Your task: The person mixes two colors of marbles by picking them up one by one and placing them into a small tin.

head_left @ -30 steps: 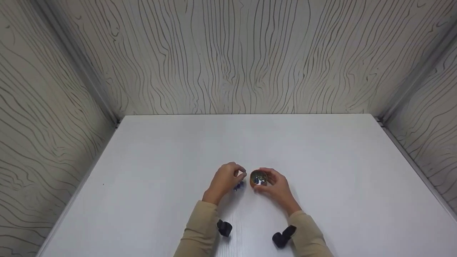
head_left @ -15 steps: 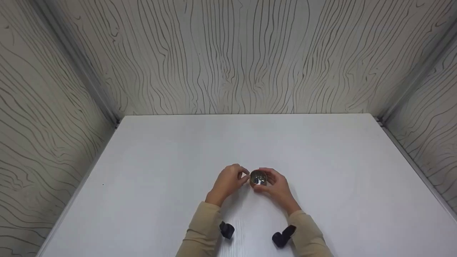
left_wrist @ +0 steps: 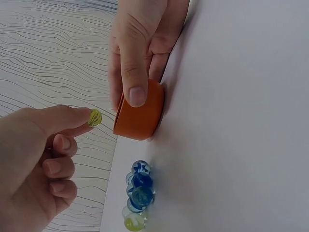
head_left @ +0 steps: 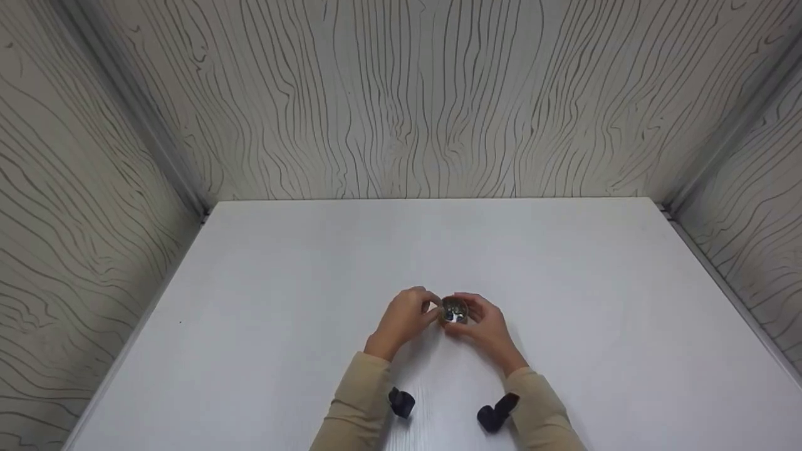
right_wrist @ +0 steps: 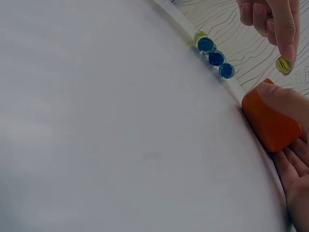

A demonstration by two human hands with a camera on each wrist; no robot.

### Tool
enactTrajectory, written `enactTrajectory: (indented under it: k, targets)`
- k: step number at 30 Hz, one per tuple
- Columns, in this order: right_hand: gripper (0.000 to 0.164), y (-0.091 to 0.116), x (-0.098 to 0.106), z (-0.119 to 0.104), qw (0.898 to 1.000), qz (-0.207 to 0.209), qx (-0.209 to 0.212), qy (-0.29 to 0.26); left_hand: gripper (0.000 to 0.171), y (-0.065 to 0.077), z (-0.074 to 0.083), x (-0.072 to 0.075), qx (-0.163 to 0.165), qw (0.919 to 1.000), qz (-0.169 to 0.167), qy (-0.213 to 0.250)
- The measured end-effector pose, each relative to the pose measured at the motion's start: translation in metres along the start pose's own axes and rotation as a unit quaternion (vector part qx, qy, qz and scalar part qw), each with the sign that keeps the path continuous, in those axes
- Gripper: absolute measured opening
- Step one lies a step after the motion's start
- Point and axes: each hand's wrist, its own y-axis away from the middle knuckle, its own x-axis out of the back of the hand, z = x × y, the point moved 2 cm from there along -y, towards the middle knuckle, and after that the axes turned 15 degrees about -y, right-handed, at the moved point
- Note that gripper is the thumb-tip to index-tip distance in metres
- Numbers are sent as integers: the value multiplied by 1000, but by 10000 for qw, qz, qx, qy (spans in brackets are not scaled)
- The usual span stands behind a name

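Note:
A yellow marble (left_wrist: 95, 118) with dark stripes is pinched between the thumb and fingertip of my left hand (head_left: 404, 316). It hangs just off the rim of a small orange bowl (left_wrist: 140, 116), apart from it in both wrist views. My right hand (head_left: 490, 332) grips this bowl, its thumb on the near side and fingers round the far side. From the head view the bowl's shiny inside shows, with dark shapes in it too small to tell. Several blue and green glass marbles (left_wrist: 141, 195) lie on the table beside the bowl, hidden by my left hand in the head view.
Everything rests on a white table (head_left: 282, 269). Wood-grain panels (head_left: 401, 100) enclose its back and sides. A black wrist camera (head_left: 401, 403) sticks out from the left sleeve, and a similar black camera (head_left: 495, 416) from the right one.
My left hand has moved right, from above the loose marbles to the bowl's left rim. My right hand and the bowl have stayed in place.

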Motion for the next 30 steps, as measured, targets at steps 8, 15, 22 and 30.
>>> enactTrajectory:
  k: [8, 15, 22, 30]
  targets:
    - [58, -1, 0, 0, 10000, -2, 6, -84, 16, -1, 4, 0, -137, 9999, 36, 0]
    - [56, -1, 1, 1, 10000, 43, 3, -74, 16, -1, 5, 0, -180, 9998, 10, -2]
    - [55, -1, 0, 1, 10000, 65, -22, 5, 16, -5, 6, -1, -172, 9998, -5, -62]
    - [55, -1, 0, 0, 10000, 56, -25, -50, 15, -6, 7, 0, -128, 9999, -18, -87]
